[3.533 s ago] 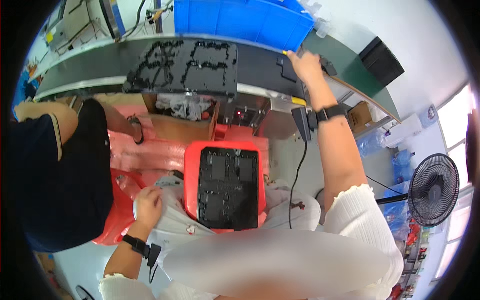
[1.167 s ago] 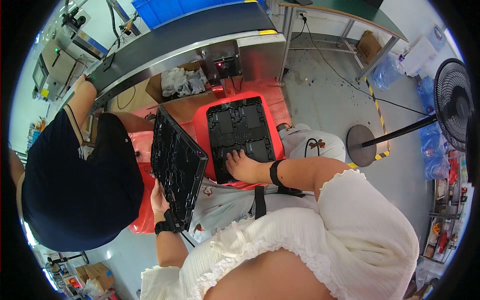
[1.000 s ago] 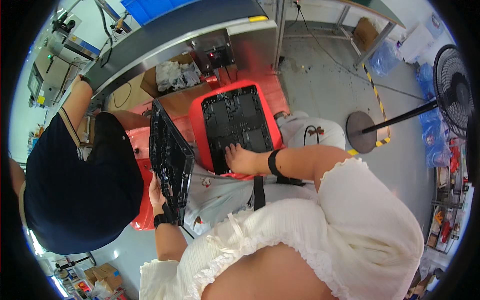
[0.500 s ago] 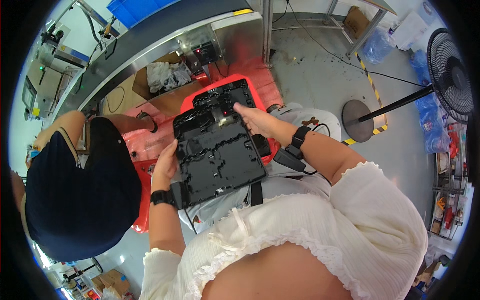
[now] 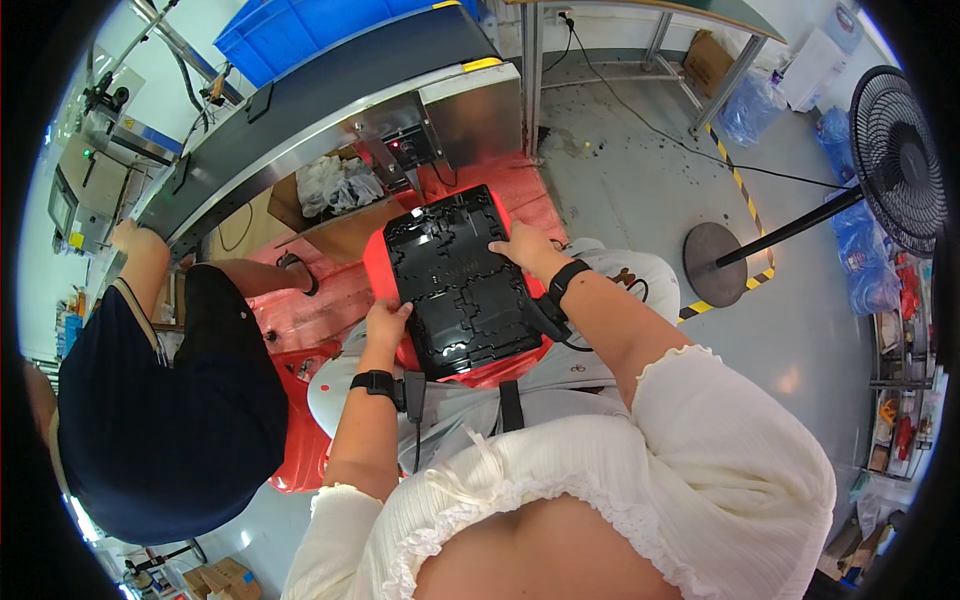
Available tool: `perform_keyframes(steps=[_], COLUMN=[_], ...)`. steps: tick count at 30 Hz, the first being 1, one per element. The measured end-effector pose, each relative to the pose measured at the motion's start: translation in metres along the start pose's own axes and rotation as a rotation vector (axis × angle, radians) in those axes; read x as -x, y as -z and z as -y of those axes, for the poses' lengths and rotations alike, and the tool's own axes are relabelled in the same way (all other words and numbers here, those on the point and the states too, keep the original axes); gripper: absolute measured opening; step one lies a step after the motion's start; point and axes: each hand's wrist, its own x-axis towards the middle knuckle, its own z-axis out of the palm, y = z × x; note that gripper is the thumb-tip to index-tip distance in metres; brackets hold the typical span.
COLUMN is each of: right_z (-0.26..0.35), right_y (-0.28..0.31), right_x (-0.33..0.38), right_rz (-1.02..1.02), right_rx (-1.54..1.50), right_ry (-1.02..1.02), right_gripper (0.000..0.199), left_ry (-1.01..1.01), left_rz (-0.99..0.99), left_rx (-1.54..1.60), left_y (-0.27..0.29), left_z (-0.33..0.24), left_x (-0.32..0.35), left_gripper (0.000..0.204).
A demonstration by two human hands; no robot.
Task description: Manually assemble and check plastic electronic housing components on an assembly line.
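A glossy black plastic tray (image 5: pixel 468 285) with jigsaw-like outlines lies on a red plastic piece (image 5: pixel 381 268) in front of my lap. My left hand (image 5: pixel 386 322) grips the tray's left edge, thumb on top and the other fingers mostly hidden. On the far right edge, my right hand (image 5: pixel 527 250) holds it with the thumb over the face and the fingers out of sight. Whether more trays lie under this one cannot be seen. Both wrists wear black straps with small boxes and cables.
A conveyor (image 5: pixel 330 75) runs across the far left, carrying a blue crate (image 5: pixel 290 40). Below it stands a cardboard box (image 5: pixel 352 228) with plastic bags. A person in dark clothes (image 5: pixel 165 400) sits at my left. A black standing fan (image 5: pixel 897 160) is at the right.
The raised, tilted black panel has come down flat over the red piece, and the black parts now line up. Both hands moved with it and keep hold of its edges.
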Motion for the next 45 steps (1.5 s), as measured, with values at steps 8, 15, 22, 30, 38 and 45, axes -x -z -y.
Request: perform_keyframes(steps=[8, 15, 22, 30, 38, 45], right_z=[0.0, 0.023, 0.168, 0.305, 0.304, 0.265], right_y=[0.019, 0.035, 0.168, 0.224, 0.213, 0.235], right_x=[0.007, 0.002, -0.026, -0.183, -0.224, -0.135], right_rz=[0.388, 0.45, 0.808, -0.035, 0.079, -0.131], right_rx=[-0.266, -0.094, 0.157, 0.425, 0.888, 0.235], right_ry=[-0.338, -0.272, 0.763, 0.775, 0.288, 0.603], right_gripper=[0.058, 0.064, 0.033, 0.068, 0.075, 0.028], left_ry=[0.259, 0.217, -0.379, -0.916, -0.683, -0.7], left_rz=[0.136, 0.158, 0.163, -0.426, -0.434, -0.027], left_rx=[0.307, 0.011, -0.219, -0.213, -0.863, -0.737], left_y=[0.01, 0.014, 0.09, 0.255, 0.29, 0.262], left_z=[-0.008, -0.004, -0.036, -0.201, -0.232, -0.235], left_x=[0.024, 0.016, 0.048, -0.055, -0.241, -0.291], left_gripper=[0.03, 0.032, 0.018, 0.018, 0.052, 0.063])
